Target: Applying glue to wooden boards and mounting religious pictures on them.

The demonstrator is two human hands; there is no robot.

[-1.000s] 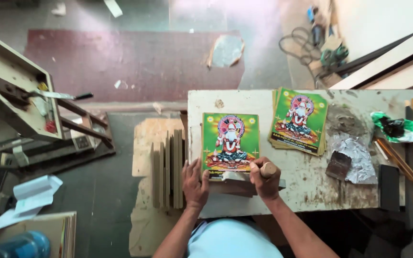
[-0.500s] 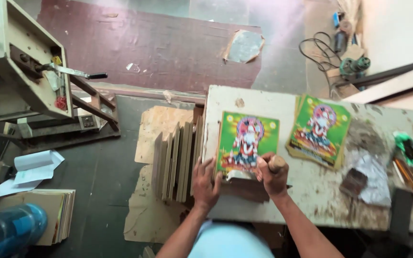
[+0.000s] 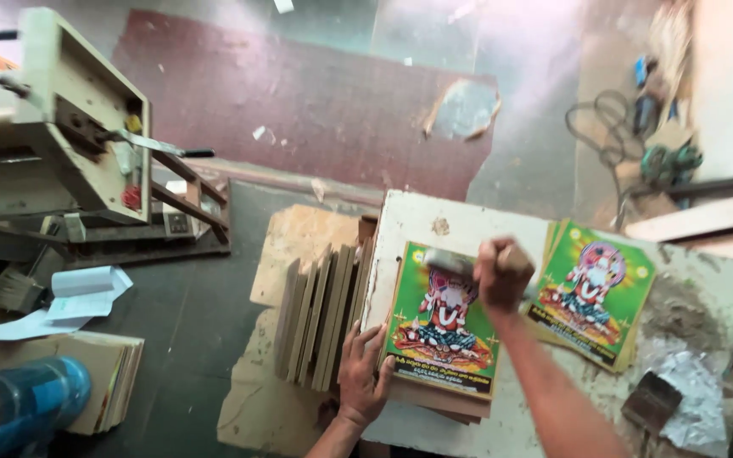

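A colourful green print (image 3: 443, 326) lies on a stack of thin boards at the near left corner of a white, worn table (image 3: 434, 216). My left hand (image 3: 362, 373) lies flat on the print's lower left edge, fingers spread. My right hand (image 3: 500, 273) is a raised fist over the print's upper right corner. It is closed on a small tool with a wooden handle, whose blurred grey head (image 3: 447, 261) points left. A pile of similar green prints (image 3: 591, 293) lies just right of that hand.
Thin boards (image 3: 324, 309) stand on edge against the table's left side, over cardboard on the floor. A metal machine (image 3: 61, 153) stands at the far left, with loose papers (image 3: 69, 301), a board stack (image 3: 108, 373) and a blue bottle (image 3: 19, 403) below it. Crumpled foil (image 3: 680, 382) and a dark block (image 3: 651, 399) lie on the right.
My right hand has lifted from the print's lower edge to above its upper right corner, tool in fist. The view has moved closer and shifted left. My left hand stays on the print's edge.
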